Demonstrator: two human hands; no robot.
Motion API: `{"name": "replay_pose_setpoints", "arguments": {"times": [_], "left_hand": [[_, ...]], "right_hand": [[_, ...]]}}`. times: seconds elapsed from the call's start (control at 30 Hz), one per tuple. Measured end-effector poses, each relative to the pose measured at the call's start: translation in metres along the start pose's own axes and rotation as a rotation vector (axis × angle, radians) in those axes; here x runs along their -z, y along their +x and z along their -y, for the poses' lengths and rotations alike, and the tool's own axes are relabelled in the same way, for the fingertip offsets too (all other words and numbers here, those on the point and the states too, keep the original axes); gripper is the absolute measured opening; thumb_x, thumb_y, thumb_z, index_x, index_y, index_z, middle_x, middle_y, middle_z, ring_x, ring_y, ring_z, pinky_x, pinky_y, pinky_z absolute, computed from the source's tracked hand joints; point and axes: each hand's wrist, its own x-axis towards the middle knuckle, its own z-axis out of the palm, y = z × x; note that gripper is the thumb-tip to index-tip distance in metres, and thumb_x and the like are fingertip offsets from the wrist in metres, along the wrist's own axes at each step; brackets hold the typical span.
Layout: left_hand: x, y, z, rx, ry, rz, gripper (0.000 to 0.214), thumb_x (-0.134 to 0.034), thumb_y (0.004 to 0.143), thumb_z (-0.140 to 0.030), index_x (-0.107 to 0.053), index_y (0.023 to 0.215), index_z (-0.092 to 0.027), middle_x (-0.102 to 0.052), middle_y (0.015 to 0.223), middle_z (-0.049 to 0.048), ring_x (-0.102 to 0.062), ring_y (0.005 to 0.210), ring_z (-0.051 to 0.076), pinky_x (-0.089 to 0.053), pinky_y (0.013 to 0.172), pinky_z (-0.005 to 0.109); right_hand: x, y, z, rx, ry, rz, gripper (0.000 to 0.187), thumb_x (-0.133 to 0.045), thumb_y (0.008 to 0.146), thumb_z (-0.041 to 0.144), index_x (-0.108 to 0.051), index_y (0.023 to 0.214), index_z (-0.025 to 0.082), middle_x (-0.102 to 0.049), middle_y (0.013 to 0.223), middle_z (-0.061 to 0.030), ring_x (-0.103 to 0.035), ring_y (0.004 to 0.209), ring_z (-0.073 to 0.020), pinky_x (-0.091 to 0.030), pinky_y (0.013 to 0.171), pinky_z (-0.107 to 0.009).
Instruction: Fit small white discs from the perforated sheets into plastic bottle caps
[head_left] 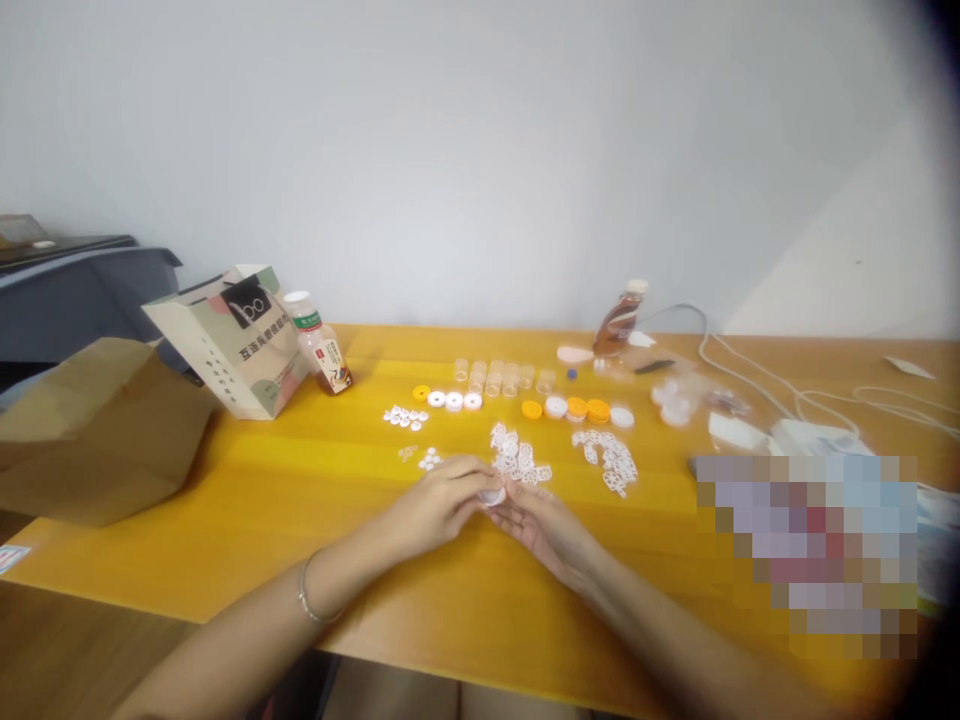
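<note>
Both hands meet over the near middle of the table around a small round white piece, perhaps a cap; the fingers partly cover it. My left hand grips it from the left side, and my right hand has its fingers on it from the right. Just beyond the hands lies a pile of flat white cut-out pieces. A second pile of such pieces is farther right. Small white discs and white parts lie to the left.
Clear cups stand behind rows of white lids and orange lids. A paper bag, a labelled bottle and a brown box are left. Another bottle, cables and a blurred-out patch are right.
</note>
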Motion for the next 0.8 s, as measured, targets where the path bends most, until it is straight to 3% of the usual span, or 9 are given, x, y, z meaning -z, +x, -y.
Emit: {"name": "replay_pose_setpoints", "arguments": {"times": [0.23, 0.53, 0.8], "left_hand": [[0.0005, 0.0011, -0.0038, 0.015, -0.006, -0.002, 0.028, -0.046, 0.082, -0.015, -0.050, 0.109, -0.017, -0.054, 0.102, 0.0078, -0.050, 0.094, 0.016, -0.043, 0.082, 0.031], [0.0008, -0.0006, -0.0017, 0.031, 0.021, -0.119, 0.033, -0.049, 0.081, -0.022, -0.047, 0.113, -0.016, -0.055, 0.095, 0.0085, -0.052, 0.086, 0.015, -0.046, 0.074, 0.031], [0.0031, -0.0001, -0.0047, 0.010, -0.003, -0.061, 0.030, -0.049, 0.081, -0.021, -0.048, 0.111, -0.017, -0.056, 0.096, 0.0084, -0.052, 0.087, 0.016, -0.045, 0.076, 0.031]], "right_hand": [[-0.0068, -0.0011, 0.0001, 0.019, 0.019, -0.063, 0.019, -0.063, 0.071, 0.035, -0.063, 0.080, 0.018, -0.068, 0.074, -0.0028, -0.060, 0.069, -0.0113, -0.044, 0.071, -0.024], [-0.0088, -0.0023, 0.0036, 0.075, 0.090, -0.041, 0.018, -0.062, 0.071, 0.030, -0.064, 0.083, 0.017, -0.067, 0.086, -0.0050, -0.060, 0.085, -0.0148, -0.042, 0.085, -0.029], [-0.0062, -0.0024, 0.0028, 0.043, 0.044, -0.045, 0.018, -0.063, 0.070, 0.033, -0.064, 0.079, 0.017, -0.067, 0.078, -0.0036, -0.059, 0.071, -0.0113, -0.044, 0.071, -0.024]]}}
